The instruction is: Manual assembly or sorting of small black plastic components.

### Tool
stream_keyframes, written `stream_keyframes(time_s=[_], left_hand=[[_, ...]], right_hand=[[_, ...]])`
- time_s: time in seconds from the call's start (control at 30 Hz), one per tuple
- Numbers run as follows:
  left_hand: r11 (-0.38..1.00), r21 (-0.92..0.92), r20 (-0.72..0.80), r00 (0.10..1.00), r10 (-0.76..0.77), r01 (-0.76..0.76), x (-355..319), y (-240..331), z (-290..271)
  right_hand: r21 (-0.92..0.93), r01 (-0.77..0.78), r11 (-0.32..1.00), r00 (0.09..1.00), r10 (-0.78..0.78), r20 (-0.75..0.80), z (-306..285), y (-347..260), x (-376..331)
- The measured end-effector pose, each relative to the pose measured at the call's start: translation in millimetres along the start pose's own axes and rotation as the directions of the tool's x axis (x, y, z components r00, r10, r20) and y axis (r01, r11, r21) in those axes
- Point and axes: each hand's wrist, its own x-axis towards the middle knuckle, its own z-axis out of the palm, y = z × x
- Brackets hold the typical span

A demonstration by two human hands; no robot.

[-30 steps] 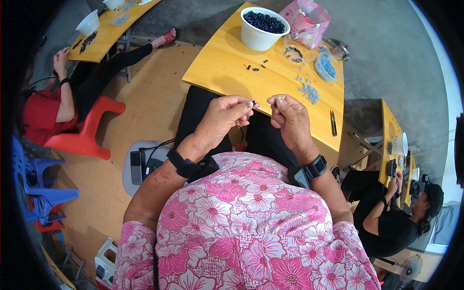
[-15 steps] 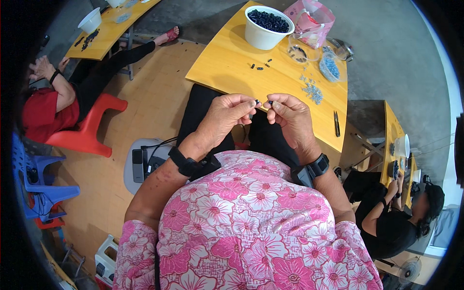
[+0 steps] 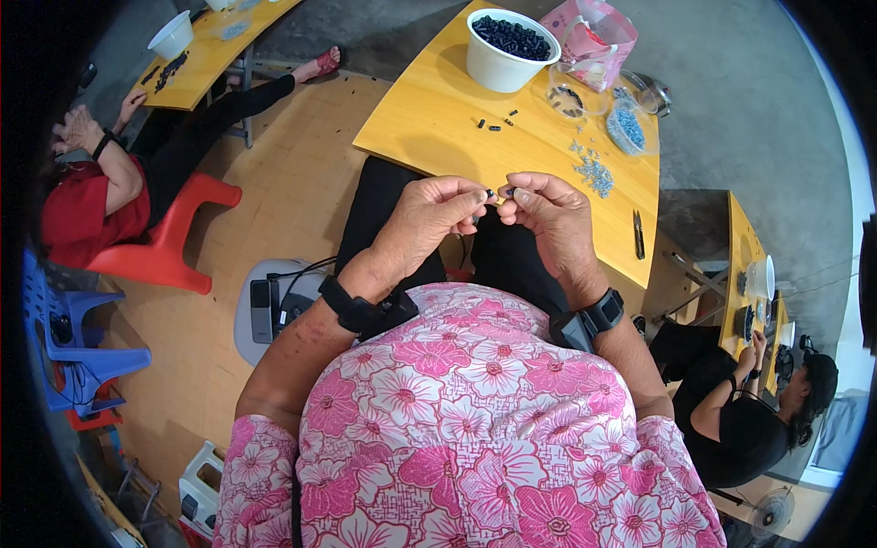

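In the middle of the frame the left hand [image 3: 429, 219] and the right hand [image 3: 548, 219] meet fingertip to fingertip over the near edge of the yellow desk [image 3: 429, 110]. Each hand's grip is pressed together, pinching a small black part [image 3: 500, 193] between thumb and forefinger; whether it is one piece or two joined ones is too small to tell. Both wrists carry black bands.

Above the hands, toward the top centre, a white bowl [image 3: 498, 66] full of black parts stands on the desk. A few loose black bits [image 3: 494, 124] lie just below it. To the right of the bowl are a pink bag [image 3: 594, 36], a clear tub [image 3: 568, 99] and a clear tub of pale blue bits [image 3: 630, 128], with more blue bits [image 3: 592, 172] scattered near the right hand. A dark tool [image 3: 639, 235] lies near the desk's right edge.

At the upper left a person in red [image 3: 91, 205] sits on a red chair [image 3: 169, 242] at another desk [image 3: 215, 55]. At the lower right a person in black [image 3: 740, 425] sits at a third desk [image 3: 744, 265].
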Motion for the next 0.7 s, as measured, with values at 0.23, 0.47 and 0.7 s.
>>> stream_keyframes(time_s=[0.23, 0.47, 0.7], left_hand=[[0.999, 0.046, 0.001, 1.0, 0.005, -0.005, -0.1, -0.3, 0.6], [0.996, 0.089, 0.022, 1.0, 0.0, -0.002, -0.9, -0.4, 1.1], [0.995, 0.096, 0.021, 1.0, -0.009, 0.007, -0.8, -1.2, 2.6]], right_hand=[[0.017, 0.019, 1.0, 0.999, -0.02, 0.05, -1.6, 3.2, 2.2], [-0.039, 0.049, 0.998, 0.997, -0.046, 0.064, -0.4, 4.0, 1.5], [-0.063, 0.057, 0.996, 0.996, -0.053, 0.072, 2.3, 3.6, 1.1]])
